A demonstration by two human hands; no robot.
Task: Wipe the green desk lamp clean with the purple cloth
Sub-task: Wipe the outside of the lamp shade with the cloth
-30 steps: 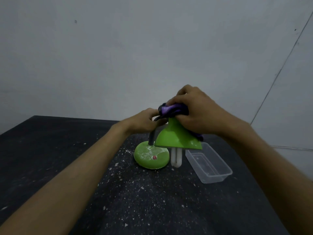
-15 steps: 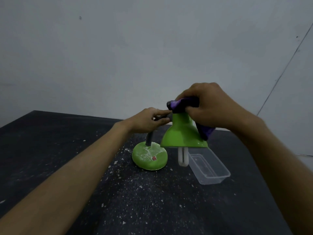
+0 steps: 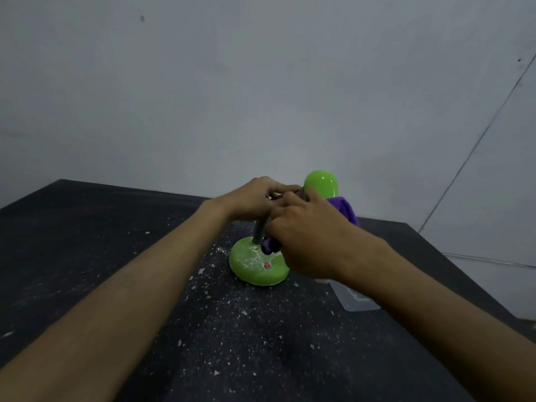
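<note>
Right hand (image 3: 313,242), clutching purple cloth (image 3: 342,210), dropped from shade (image 3: 320,184) to neck (image 3: 259,235); left hand (image 3: 255,198) grips neck top. Your next target: dusty base (image 3: 255,271).

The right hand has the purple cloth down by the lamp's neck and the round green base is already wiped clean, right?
Not quite. In the head view the right hand does hold the purple cloth by the lamp's neck, but the round green base is not clean: white dust covers its top.
</note>
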